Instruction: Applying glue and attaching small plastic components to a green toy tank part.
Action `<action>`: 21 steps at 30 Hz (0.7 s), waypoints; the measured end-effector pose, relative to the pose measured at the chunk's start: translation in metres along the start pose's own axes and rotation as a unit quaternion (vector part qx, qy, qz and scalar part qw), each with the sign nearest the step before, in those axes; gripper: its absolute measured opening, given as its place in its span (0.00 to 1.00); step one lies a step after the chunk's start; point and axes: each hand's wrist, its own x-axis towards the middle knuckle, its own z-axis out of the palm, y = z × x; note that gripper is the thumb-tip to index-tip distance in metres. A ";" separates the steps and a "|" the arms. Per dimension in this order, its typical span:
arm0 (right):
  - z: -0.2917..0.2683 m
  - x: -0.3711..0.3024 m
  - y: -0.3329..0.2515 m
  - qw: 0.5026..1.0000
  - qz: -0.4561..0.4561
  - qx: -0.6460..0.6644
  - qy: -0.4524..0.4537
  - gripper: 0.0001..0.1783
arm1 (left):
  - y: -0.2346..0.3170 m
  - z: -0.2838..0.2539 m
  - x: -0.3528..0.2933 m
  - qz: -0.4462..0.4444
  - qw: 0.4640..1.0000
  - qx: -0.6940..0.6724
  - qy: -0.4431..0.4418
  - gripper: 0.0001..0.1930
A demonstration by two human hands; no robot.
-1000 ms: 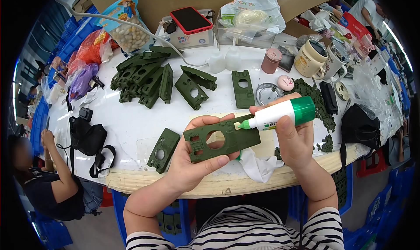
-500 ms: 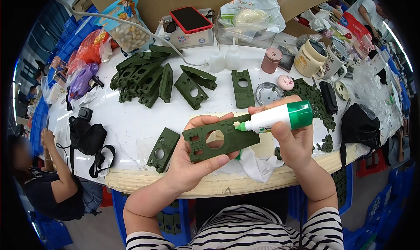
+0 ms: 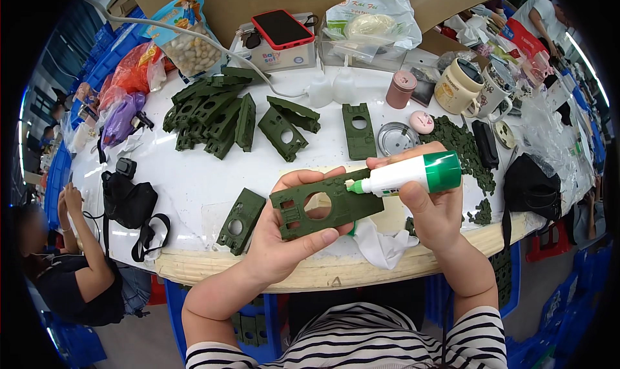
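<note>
My left hand (image 3: 274, 240) holds a dark green plastic tank hull (image 3: 342, 201) tilted up above the table's near edge. The hull has a large round hole and two small rectangular openings at its left end. In my right hand (image 3: 433, 214) is a white glue bottle (image 3: 403, 177) with a green base, lying nearly level. Its green nozzle points left and meets the hull's top face just right of the round hole. A second hull (image 3: 241, 221) rests on the table left of my left hand. Behind my right wrist lies a white cloth (image 3: 381, 243).
A heap of green hulls (image 3: 210, 114) covers the back left, with another hull (image 3: 358, 131) at the middle back. Small green parts (image 3: 460, 146) spread on the right beside mugs (image 3: 460, 84) and a black bag (image 3: 533, 188). A person (image 3: 71, 259) sits at the left.
Both my hands, the hull and the glue bottle stay almost where they were. At the left, the seated person's raised hands have shifted slightly.
</note>
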 end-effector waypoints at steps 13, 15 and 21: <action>0.001 0.000 -0.001 0.999 0.012 -0.034 0.004 0.20 | 0.000 -0.003 -0.001 0.018 0.999 -0.010 -0.029 0.29; 0.001 -0.001 -0.002 0.999 0.033 -0.012 0.025 0.23 | -0.001 -0.005 0.000 0.029 0.999 0.015 -0.041 0.29; -0.010 -0.003 0.002 0.998 0.040 0.052 0.014 0.25 | 0.000 -0.006 -0.003 0.009 0.999 -0.006 -0.041 0.31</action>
